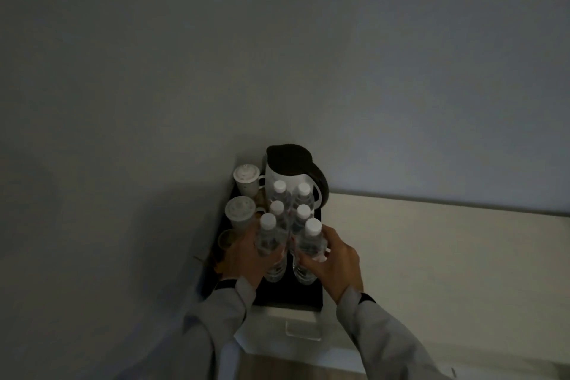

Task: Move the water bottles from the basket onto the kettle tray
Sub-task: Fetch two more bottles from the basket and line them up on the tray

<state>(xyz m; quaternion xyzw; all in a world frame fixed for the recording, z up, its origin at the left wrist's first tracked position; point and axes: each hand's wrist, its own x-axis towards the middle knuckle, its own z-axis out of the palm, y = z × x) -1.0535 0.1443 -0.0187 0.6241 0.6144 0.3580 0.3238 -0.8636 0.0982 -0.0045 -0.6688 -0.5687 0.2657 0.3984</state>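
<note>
Several clear water bottles with white caps stand in two rows on the black kettle tray [290, 296], in front of a white kettle [285, 174] with a dark lid and handle. My left hand [246, 259] wraps the nearest left bottle [269, 239]. My right hand [336, 262] wraps the nearest right bottle [309, 244]. Both bottles stand upright with their bases on the tray. No basket shows in view.
Two white lidded cups [245, 179] stand on the tray's left side, with a small glass [226, 239] nearer me. A wall rises close behind the kettle. The pale counter [431, 256] stretches to the right. A clear holder [303, 330] sits at the counter's front edge.
</note>
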